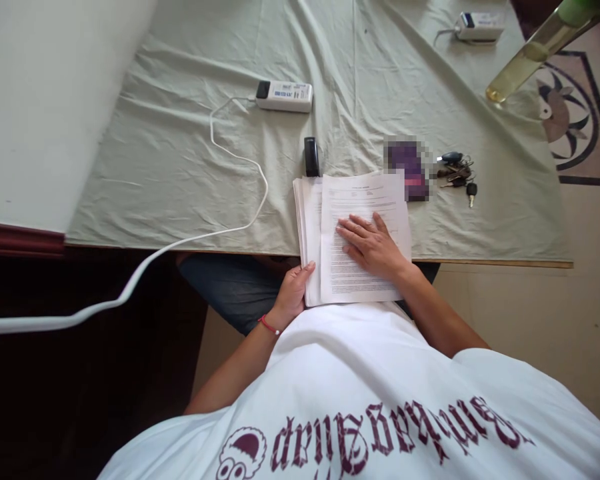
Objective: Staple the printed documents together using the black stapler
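Note:
A stack of printed papers [310, 227] lies at the table's front edge, its near end jutting over the edge against my white shirt. On top, shifted to the right, is a loose-looking printed sheet [365, 287]. My left hand [294, 288] holds the lower left edge of the stack, thumb on top and fingers hidden underneath. Flat on the printed sheet rests my right hand [373, 247], fingers spread. Just beyond the stack's far edge stands a small black object that looks like a stapler [311, 157].
A pixelated purple item [410, 167] and a bunch of keys [459, 172] lie right of the papers. Farther back is a white power strip [285, 97]; its cable [180, 240] runs off left. A similar white block [480, 28] and a bottle of yellowish liquid [520, 70] occupy the far right.

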The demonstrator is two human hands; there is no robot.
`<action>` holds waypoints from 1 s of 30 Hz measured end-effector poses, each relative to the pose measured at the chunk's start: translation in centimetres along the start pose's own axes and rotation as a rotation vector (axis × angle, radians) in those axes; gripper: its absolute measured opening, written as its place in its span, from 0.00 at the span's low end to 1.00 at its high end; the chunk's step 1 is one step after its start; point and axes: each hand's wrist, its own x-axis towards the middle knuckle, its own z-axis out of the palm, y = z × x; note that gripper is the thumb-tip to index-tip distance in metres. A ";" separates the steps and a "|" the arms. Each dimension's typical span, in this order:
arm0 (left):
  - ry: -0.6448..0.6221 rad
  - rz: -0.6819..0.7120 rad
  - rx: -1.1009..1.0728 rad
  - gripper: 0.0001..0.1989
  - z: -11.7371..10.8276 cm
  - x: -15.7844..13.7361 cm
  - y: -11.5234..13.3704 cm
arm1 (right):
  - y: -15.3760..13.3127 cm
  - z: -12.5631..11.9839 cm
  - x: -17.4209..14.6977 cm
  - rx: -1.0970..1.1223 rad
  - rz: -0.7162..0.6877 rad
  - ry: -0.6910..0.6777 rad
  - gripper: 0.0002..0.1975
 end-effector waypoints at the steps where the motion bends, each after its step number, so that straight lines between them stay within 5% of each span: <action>1: 0.015 0.007 -0.002 0.23 -0.1 0.0 0.0 | 0.4 -0.1 -0.1 0.004 -0.006 0.001 0.23; 19: 0.136 0.100 0.046 0.30 -0.6 -2.0 0.9 | -0.8 0.5 1.1 0.083 -0.065 -0.009 0.23; 30: 0.096 0.060 -0.080 0.25 -1.1 -0.9 0.6 | -0.4 -0.5 1.2 0.049 0.075 0.003 0.20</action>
